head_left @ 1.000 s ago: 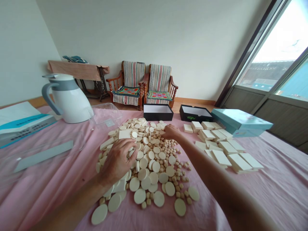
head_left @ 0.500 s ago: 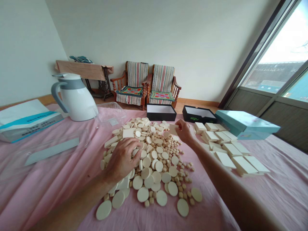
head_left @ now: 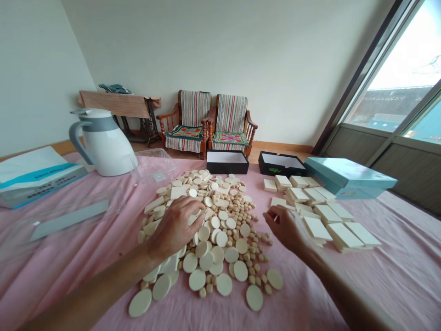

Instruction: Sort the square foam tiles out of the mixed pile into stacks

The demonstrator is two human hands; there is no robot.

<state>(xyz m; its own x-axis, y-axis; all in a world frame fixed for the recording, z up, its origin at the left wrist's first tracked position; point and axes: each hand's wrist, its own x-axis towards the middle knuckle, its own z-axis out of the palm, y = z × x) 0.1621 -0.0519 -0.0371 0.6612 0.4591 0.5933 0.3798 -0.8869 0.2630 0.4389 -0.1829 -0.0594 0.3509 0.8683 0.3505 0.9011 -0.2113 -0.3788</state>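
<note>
A heap of pale wooden pieces spreads over the pink cloth: round discs (head_left: 224,284), small cubes (head_left: 237,207) and flat rectangular tiles (head_left: 179,192). Over its left side rests my left hand (head_left: 181,223), palm down, thumb and fingers apart, with discs beneath them; its underside is hidden. My right hand (head_left: 284,225) is to the right of the heap, above the cloth, its fingers loosely bent and no piece visible in them. Just beyond it lies a loose tile (head_left: 278,201). Stacked tiles (head_left: 315,228) stand in uneven rows to its right.
Two black open boxes (head_left: 227,168) (head_left: 280,170) and a light-blue box (head_left: 351,177) line the far side. At left are a white jug (head_left: 110,147), a clear plastic container (head_left: 155,168), a tissue pack (head_left: 41,177) and clear packaging with a pale strip (head_left: 70,220).
My right hand has moved from the heap's far right edge nearer to me, and the tile it held is out of its fingers. My left hand stays over the heap; the view has shifted slightly.
</note>
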